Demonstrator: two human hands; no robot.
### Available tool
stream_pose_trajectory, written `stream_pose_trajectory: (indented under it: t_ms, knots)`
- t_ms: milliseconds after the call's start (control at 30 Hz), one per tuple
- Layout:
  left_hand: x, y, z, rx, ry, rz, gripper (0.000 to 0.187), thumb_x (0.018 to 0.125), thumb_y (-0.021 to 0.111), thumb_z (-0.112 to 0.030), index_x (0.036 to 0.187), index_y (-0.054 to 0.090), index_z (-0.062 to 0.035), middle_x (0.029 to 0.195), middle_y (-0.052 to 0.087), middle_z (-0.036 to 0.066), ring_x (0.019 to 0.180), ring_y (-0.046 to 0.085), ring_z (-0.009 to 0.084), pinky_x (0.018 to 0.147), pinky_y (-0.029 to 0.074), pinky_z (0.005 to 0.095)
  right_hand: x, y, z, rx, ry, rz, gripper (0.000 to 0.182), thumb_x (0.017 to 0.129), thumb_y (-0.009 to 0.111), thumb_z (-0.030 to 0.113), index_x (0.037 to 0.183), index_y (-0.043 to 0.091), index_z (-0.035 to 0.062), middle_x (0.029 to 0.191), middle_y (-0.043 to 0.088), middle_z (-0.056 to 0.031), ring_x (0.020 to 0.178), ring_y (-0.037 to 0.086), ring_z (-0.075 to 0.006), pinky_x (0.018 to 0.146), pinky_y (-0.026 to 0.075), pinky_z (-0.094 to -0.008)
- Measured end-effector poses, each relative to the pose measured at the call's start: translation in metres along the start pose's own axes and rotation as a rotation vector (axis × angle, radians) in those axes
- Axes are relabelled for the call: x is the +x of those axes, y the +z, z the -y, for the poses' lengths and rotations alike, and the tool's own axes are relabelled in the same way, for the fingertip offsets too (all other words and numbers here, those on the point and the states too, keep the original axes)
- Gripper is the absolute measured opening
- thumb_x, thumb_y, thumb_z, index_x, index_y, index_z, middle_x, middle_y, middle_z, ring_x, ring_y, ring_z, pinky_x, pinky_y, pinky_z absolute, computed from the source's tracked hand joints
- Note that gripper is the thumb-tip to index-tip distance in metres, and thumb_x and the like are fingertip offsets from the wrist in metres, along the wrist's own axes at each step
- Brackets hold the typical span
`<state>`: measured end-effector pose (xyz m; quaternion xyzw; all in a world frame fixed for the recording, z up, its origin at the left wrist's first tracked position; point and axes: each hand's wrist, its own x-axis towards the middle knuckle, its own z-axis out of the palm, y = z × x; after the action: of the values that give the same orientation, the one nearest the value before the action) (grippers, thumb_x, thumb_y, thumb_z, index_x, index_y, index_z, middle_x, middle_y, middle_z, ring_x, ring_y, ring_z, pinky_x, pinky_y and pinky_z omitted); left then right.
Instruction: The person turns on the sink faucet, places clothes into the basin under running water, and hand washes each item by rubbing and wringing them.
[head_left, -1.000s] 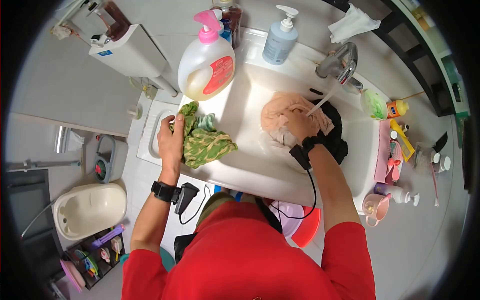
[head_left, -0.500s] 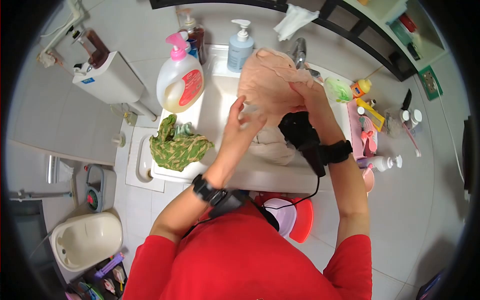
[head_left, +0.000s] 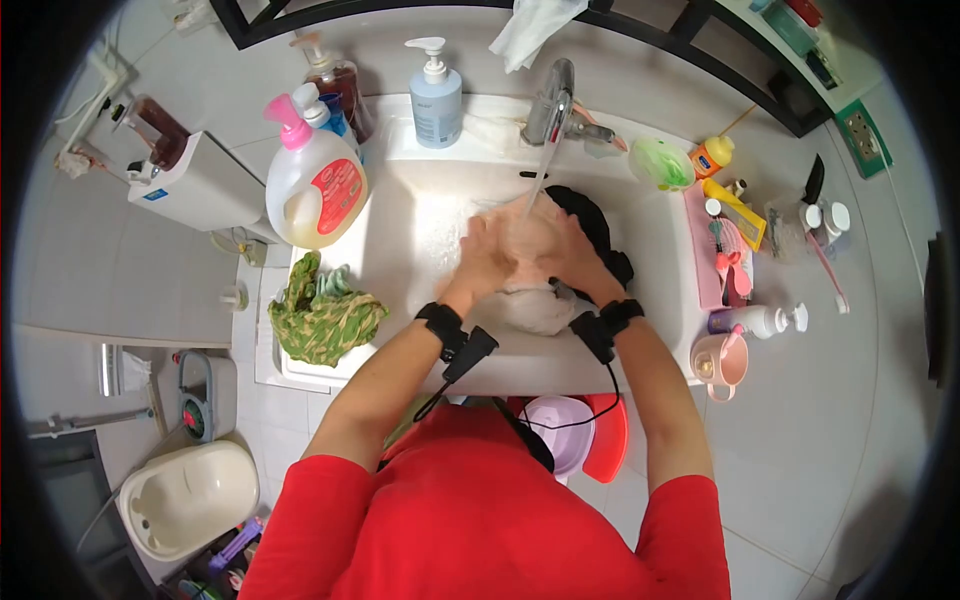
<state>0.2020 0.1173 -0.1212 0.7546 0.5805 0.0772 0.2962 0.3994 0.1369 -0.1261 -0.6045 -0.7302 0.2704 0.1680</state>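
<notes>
A wet peach cloth [head_left: 530,240] is bunched low in the white sink [head_left: 400,230], with a stream from the faucet [head_left: 550,105] falling on it. My left hand [head_left: 485,265] grips its left side, and my right hand [head_left: 583,262] grips the right side; both are somewhat blurred and their fingertips partly hidden. Black fabric [head_left: 590,225] lies in the basin beyond my right hand. Nearer to me, a pale greyish cloth [head_left: 535,311] lies between my wrists.
A green patterned cloth [head_left: 325,320] lies on the sink's left ledge near a detergent bottle [head_left: 320,190]. A blue pump bottle [head_left: 436,105] stands at the back. On the right are a soap dish [head_left: 661,165], a pink tray [head_left: 703,245] and a pink mug [head_left: 718,362].
Both hands have lowered the peach cloth from in front of the faucet into the basin. My left hand, earlier free with fingers apart, is now on the cloth. Running water now shows.
</notes>
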Motion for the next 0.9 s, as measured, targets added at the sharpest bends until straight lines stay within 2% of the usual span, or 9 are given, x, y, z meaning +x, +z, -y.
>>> stream_pose_trajectory:
  t_ms: [67, 100, 200, 367, 533, 633, 700, 767, 900]
  knots:
    - [0.017, 0.025, 0.005, -0.058, -0.032, 0.054, 0.070, 0.088, 0.042, -0.035, 0.141, 0.007, -0.0057, 0.146, 0.007, 0.020, 0.133, 0.009, 0.0409, 0.109, 0.010, 0.0438, 0.012, 0.009, 0.010, -0.111, -0.379, 0.019, 0.078, 0.073, 0.064, 0.032, 0.136, 0.026, 0.0056, 0.140, 0.023, -0.0217, 0.130, 0.021, -0.0384, 0.105, 0.023, -0.0409]
    - [0.024, 0.034, 0.009, 0.080, -0.009, 0.060, 0.070, 0.088, 0.043, -0.037, 0.142, 0.004, -0.0135, 0.147, 0.000, 0.015, 0.133, 0.006, 0.0414, 0.108, 0.011, 0.0440, 0.011, 0.022, 0.013, -0.334, -0.117, 0.218, 0.071, 0.077, 0.059, 0.037, 0.136, 0.029, 0.0114, 0.143, 0.017, -0.0177, 0.132, 0.012, -0.0396, 0.105, 0.021, -0.0478]
    - [0.021, 0.037, 0.010, -0.026, -0.130, 0.205, 0.075, 0.085, 0.052, -0.034, 0.142, 0.007, -0.0120, 0.146, 0.005, 0.017, 0.134, 0.001, 0.0390, 0.107, 0.012, 0.0473, 0.011, 0.035, 0.012, -0.412, -0.028, 0.323, 0.062, 0.081, 0.053, 0.039, 0.135, 0.032, 0.0167, 0.143, 0.018, -0.0142, 0.130, 0.013, -0.0406, 0.102, 0.021, -0.0546]
    - [0.045, 0.035, 0.019, -0.023, -0.146, 0.194, 0.073, 0.086, 0.048, -0.043, 0.142, 0.010, -0.0138, 0.147, 0.004, 0.014, 0.133, 0.008, 0.0402, 0.107, 0.016, 0.0477, 0.047, 0.050, -0.015, -0.408, -0.071, 0.318, 0.055, 0.079, 0.056, 0.039, 0.129, 0.042, 0.0208, 0.146, 0.016, -0.0043, 0.133, 0.009, -0.0344, 0.101, 0.019, -0.0581]
    - [0.069, 0.052, 0.049, -0.239, -0.045, 0.162, 0.070, 0.080, 0.059, -0.023, 0.138, 0.022, -0.0107, 0.134, 0.036, 0.017, 0.124, 0.035, 0.0326, 0.103, 0.026, 0.0413, 0.052, 0.034, -0.003, -0.327, -0.024, 0.377, 0.053, 0.079, 0.057, 0.037, 0.127, 0.043, 0.0196, 0.145, 0.017, -0.0034, 0.133, 0.009, -0.0344, 0.103, 0.019, -0.0559]
    - [0.051, 0.055, 0.053, -0.306, 0.062, -0.074, 0.058, 0.074, 0.059, -0.010, 0.128, 0.038, -0.0073, 0.119, 0.050, 0.016, 0.108, 0.050, 0.0294, 0.098, 0.034, 0.0370, 0.040, 0.023, 0.005, -0.341, -0.076, 0.353, 0.053, 0.077, 0.058, 0.035, 0.125, 0.044, 0.0186, 0.142, 0.024, -0.0044, 0.132, 0.013, -0.0356, 0.103, 0.023, -0.0508]
    - [0.039, 0.054, 0.053, -0.209, 0.080, -0.204, 0.053, 0.073, 0.058, -0.007, 0.123, 0.041, -0.0059, 0.118, 0.051, 0.016, 0.102, 0.053, 0.0303, 0.093, 0.038, 0.0365, 0.029, 0.021, -0.005, -0.367, -0.331, 0.274, 0.057, 0.072, 0.061, 0.026, 0.126, 0.045, 0.0178, 0.131, 0.039, -0.0085, 0.123, 0.028, -0.0368, 0.102, 0.029, -0.0420]
    - [0.029, 0.052, 0.039, -0.194, -0.003, -0.377, 0.036, 0.070, 0.055, 0.001, 0.105, 0.052, -0.0028, 0.105, 0.057, 0.017, 0.088, 0.057, 0.0347, 0.079, 0.046, 0.0390, 0.016, 0.028, -0.004, -0.342, -0.346, 0.162, 0.051, 0.069, 0.061, 0.020, 0.119, 0.050, 0.0141, 0.121, 0.047, -0.0096, 0.115, 0.038, -0.0348, 0.097, 0.034, -0.0406]
    - [0.018, 0.009, 0.009, -0.198, -0.185, -0.276, 0.022, 0.070, 0.054, 0.005, 0.091, 0.058, -0.0012, 0.090, 0.061, 0.016, 0.080, 0.060, 0.0292, 0.072, 0.048, 0.0355, 0.013, 0.016, -0.001, -0.144, -0.216, 0.016, 0.034, 0.066, 0.059, 0.006, 0.100, 0.060, 0.0055, 0.092, 0.059, -0.0119, 0.084, 0.057, -0.0272, 0.077, 0.046, -0.0370]
